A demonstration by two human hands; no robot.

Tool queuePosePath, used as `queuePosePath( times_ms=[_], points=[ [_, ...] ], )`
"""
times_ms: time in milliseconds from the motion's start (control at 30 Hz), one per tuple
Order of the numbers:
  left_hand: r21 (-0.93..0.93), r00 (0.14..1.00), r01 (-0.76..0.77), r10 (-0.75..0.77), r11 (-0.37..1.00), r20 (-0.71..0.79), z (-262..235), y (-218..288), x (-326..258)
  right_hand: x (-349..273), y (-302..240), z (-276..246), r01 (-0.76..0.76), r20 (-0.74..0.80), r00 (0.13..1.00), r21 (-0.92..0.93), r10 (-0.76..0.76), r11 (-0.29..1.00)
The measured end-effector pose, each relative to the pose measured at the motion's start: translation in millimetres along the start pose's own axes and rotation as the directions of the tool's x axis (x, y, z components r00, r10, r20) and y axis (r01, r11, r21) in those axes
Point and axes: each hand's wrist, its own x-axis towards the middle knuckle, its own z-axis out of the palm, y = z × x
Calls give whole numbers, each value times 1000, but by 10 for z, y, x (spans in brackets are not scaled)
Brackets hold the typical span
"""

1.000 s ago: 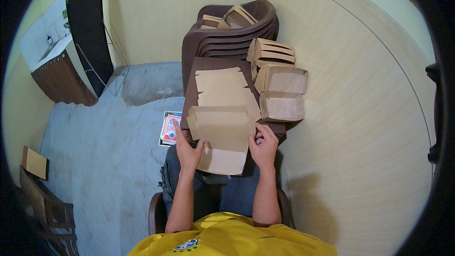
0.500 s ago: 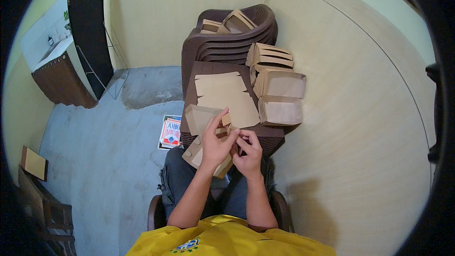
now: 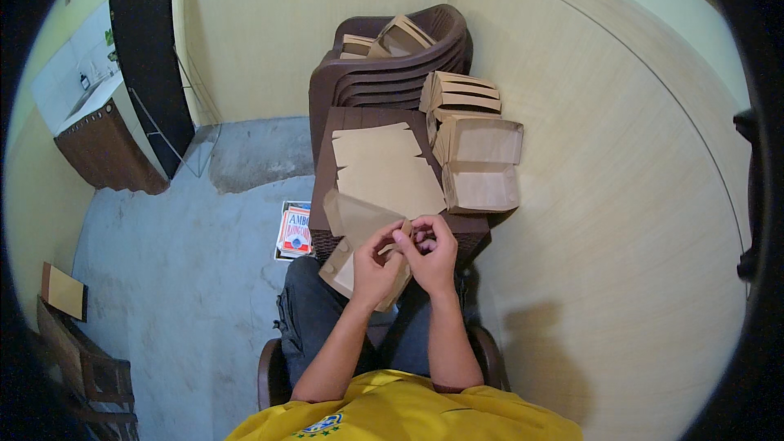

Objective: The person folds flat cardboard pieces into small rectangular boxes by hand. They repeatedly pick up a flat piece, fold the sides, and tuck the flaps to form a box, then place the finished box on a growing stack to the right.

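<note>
I sit with a flat brown cardboard box blank (image 3: pixel 353 233) folded up over my lap. My left hand (image 3: pixel 376 265) grips its near side and my right hand (image 3: pixel 431 255) pinches a flap beside it; both hands touch at the fingertips. In front of me a brown stool top (image 3: pixel 327 155) carries a pile of flat blanks (image 3: pixel 384 167). On its right side stand folded open boxes (image 3: pixel 480 165), stacked against each other.
Stacked brown plastic chairs (image 3: pixel 392 73) stand behind the stool with more folded boxes (image 3: pixel 398 35) on the seat. A red and white packet (image 3: pixel 294 230) lies on the grey floor at left. A beige wall runs close on my right. A counter (image 3: pixel 102 143) is far left.
One second ago I held the blank spread wide in both hands. I have since drawn it toward me and folded it, bringing my hands together over its flaps.
</note>
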Motion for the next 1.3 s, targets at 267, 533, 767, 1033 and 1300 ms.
queuePosePath(
  times_ms=[267,533,767,1033,1300],
  points=[
    [-193,988,118,-135,974,-76,-173,-25,191,-120,-35,-112,271,128,958,-97,-258,958],
    [-35,987,103,-107,994,-124,-216,-187,75,-104,121,-19,-123,77,992,323,104,938],
    [71,995,97,-94,993,-46,-295,-208,96,-225,35,100,-180,-53,978,252,200,951],
    [84,995,97,-94,992,-37,-279,-114,61,-294,42,175,-110,-183,968,300,170,948],
    [195,999,53,-50,979,-18,-269,-38,13,-255,23,34,-93,-85,990,166,108,982]
  ],
)
